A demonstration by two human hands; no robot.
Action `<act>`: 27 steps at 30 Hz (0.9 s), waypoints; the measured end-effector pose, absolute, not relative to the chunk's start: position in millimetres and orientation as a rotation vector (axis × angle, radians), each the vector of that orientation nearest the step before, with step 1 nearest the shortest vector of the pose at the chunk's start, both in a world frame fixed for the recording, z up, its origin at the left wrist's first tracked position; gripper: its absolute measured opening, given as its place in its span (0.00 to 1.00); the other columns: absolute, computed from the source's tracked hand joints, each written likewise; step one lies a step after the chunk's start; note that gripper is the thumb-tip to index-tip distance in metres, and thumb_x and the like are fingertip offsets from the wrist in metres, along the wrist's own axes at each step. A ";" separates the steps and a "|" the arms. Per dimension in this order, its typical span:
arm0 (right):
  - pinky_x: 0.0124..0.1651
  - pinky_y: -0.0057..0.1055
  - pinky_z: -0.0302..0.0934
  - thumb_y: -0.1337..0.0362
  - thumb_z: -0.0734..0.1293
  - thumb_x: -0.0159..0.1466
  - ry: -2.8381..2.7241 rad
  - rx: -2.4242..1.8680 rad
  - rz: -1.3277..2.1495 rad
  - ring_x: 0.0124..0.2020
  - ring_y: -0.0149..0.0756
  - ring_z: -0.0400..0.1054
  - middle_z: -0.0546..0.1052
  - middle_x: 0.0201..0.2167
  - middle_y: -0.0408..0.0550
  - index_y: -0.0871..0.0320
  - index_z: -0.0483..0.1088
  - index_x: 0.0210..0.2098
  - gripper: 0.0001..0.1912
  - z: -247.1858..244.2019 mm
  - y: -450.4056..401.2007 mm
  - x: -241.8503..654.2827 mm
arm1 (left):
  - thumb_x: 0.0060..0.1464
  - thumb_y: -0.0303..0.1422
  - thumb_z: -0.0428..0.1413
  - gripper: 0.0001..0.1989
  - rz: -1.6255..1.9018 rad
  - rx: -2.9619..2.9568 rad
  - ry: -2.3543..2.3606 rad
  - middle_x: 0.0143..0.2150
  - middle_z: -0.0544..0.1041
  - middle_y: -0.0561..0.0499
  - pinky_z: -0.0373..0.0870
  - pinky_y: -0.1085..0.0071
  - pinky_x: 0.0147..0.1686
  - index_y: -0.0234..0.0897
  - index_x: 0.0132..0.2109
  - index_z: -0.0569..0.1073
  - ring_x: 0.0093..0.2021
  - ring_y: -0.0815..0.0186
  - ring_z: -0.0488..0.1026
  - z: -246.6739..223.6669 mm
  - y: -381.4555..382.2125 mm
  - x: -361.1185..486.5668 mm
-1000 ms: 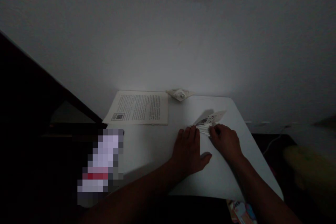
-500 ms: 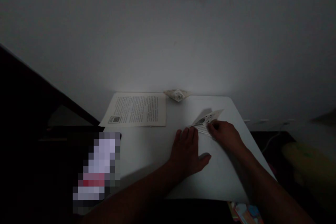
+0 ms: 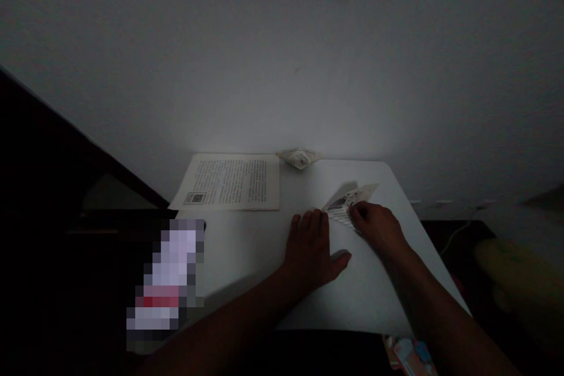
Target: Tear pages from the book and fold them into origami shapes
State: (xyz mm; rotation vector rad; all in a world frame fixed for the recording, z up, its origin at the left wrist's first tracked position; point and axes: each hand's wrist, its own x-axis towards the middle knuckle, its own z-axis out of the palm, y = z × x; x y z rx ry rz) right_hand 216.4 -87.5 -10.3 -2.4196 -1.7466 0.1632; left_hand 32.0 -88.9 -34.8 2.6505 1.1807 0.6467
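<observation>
On the right half of the white table, a folded sheet of printed paper [image 3: 343, 205] stands partly raised, its dark print facing up. My right hand [image 3: 379, 226] pinches its right side between thumb and fingers. My left hand [image 3: 311, 249] lies palm down on the table, thumb stretched out to the side, its fingertips at the paper's lower left corner. Whether those fingertips press on the corner or only rest beside it, I cannot tell. Behind both hands, a folded paper boat [image 3: 300, 158] sits at the table's back edge.
Printed sheets [image 3: 233, 185] lie at the table's [image 3: 247, 247] back left, against the wall [image 3: 264, 70]. A blurred-out, phone-like object [image 3: 167, 276] is at the left edge. A colourful item [image 3: 408, 352] shows below the front edge. A pale cable [image 3: 458, 234] hangs to the right.
The camera view has shifted slightly. My left hand has drawn back a little to the left from the paper, while my right hand keeps its pinch on it.
</observation>
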 end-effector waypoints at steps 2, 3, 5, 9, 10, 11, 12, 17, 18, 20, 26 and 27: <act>0.30 0.30 0.55 0.55 0.57 0.63 -1.750 -2.418 0.150 0.33 0.42 0.73 0.80 0.32 0.51 0.56 0.75 0.33 0.18 -10.6 -87.7 216.2 | 0.47 0.51 0.54 0.38 0.666 2.639 1.222 0.58 0.64 0.34 0.50 0.46 0.57 0.30 0.58 0.60 0.56 0.46 0.59 -36.3 -85.7 30.6; 0.30 0.31 0.55 0.55 0.57 0.63 -1.752 -2.417 0.146 0.33 0.42 0.73 0.80 0.32 0.52 0.56 0.75 0.33 0.18 -10.6 -87.7 216.1 | 0.46 0.52 0.55 0.37 0.671 2.639 1.237 0.57 0.64 0.35 0.50 0.47 0.57 0.31 0.57 0.61 0.56 0.46 0.59 -36.9 -83.9 29.7; 0.31 0.31 0.55 0.55 0.57 0.63 -1.754 -2.416 0.147 0.33 0.43 0.73 0.80 0.32 0.52 0.56 0.75 0.33 0.18 -10.0 -87.9 215.9 | 0.46 0.53 0.55 0.37 0.673 2.645 1.254 0.57 0.64 0.35 0.50 0.47 0.57 0.33 0.57 0.63 0.56 0.46 0.59 -37.7 -80.3 27.9; 0.31 0.31 0.56 0.56 0.57 0.63 -1.746 -2.419 0.172 0.33 0.43 0.73 0.80 0.33 0.52 0.56 0.75 0.34 0.18 -8.0 -88.4 215.5 | 0.45 0.55 0.54 0.37 0.660 2.665 1.244 0.58 0.62 0.36 0.51 0.47 0.56 0.38 0.57 0.64 0.56 0.45 0.59 -38.4 -74.9 26.0; 0.31 0.31 0.56 0.56 0.57 0.63 -1.744 -2.418 0.182 0.33 0.43 0.73 0.80 0.33 0.52 0.56 0.75 0.34 0.18 -7.7 -88.6 215.6 | 0.45 0.55 0.54 0.37 0.659 2.668 1.239 0.58 0.62 0.37 0.51 0.47 0.56 0.39 0.57 0.64 0.56 0.46 0.59 -38.5 -74.0 26.2; 0.31 0.31 0.56 0.56 0.57 0.64 -1.744 -2.416 0.193 0.33 0.42 0.73 0.80 0.33 0.52 0.56 0.75 0.34 0.18 -7.5 -88.6 215.7 | 0.45 0.55 0.54 0.36 0.659 2.671 1.232 0.58 0.62 0.37 0.50 0.47 0.56 0.40 0.58 0.64 0.56 0.46 0.58 -38.7 -73.2 26.9; 0.31 0.31 0.56 0.55 0.56 0.64 -1.744 -2.416 0.201 0.34 0.42 0.73 0.80 0.33 0.51 0.56 0.75 0.34 0.18 -7.4 -88.6 215.8 | 0.46 0.56 0.53 0.36 0.665 2.674 1.223 0.58 0.62 0.38 0.50 0.47 0.56 0.41 0.57 0.64 0.57 0.46 0.58 -39.0 -72.4 27.9; 0.32 0.31 0.56 0.56 0.56 0.64 -1.741 -2.436 0.201 0.35 0.43 0.73 0.80 0.34 0.52 0.57 0.75 0.35 0.18 -6.0 -87.8 215.0 | 0.45 0.58 0.53 0.35 0.684 2.695 1.192 0.57 0.62 0.38 0.51 0.47 0.56 0.42 0.56 0.66 0.57 0.46 0.58 -38.9 -67.6 34.4; 0.32 0.31 0.56 0.56 0.56 0.64 -1.741 -2.437 0.201 0.35 0.43 0.73 0.80 0.33 0.52 0.57 0.75 0.35 0.18 -5.4 -87.6 214.6 | 0.45 0.58 0.53 0.36 0.680 2.696 1.195 0.57 0.62 0.37 0.51 0.47 0.55 0.42 0.56 0.66 0.56 0.46 0.58 -38.6 -66.9 35.2; 0.32 0.31 0.56 0.57 0.56 0.64 -1.736 -2.440 0.201 0.34 0.42 0.73 0.80 0.33 0.52 0.57 0.75 0.35 0.18 -4.4 -87.4 214.0 | 0.45 0.58 0.53 0.36 0.675 2.695 1.200 0.58 0.62 0.37 0.51 0.47 0.55 0.42 0.56 0.67 0.57 0.46 0.58 -37.6 -66.6 35.7; 0.32 0.31 0.55 0.55 0.56 0.64 -1.737 -2.482 0.243 0.36 0.43 0.73 0.80 0.34 0.52 0.57 0.75 0.35 0.19 -4.3 -86.2 215.7 | 0.46 0.55 0.54 0.33 0.640 2.677 1.235 0.58 0.63 0.38 0.51 0.49 0.56 0.42 0.56 0.67 0.57 0.47 0.59 -33.1 -67.7 30.1; 0.32 0.31 0.55 0.55 0.56 0.64 -1.746 -2.486 0.254 0.36 0.43 0.73 0.80 0.34 0.53 0.57 0.75 0.34 0.19 -4.4 -85.7 216.1 | 0.46 0.55 0.54 0.33 0.631 2.673 1.243 0.58 0.63 0.39 0.51 0.49 0.56 0.42 0.56 0.67 0.56 0.47 0.59 -32.4 -67.4 28.6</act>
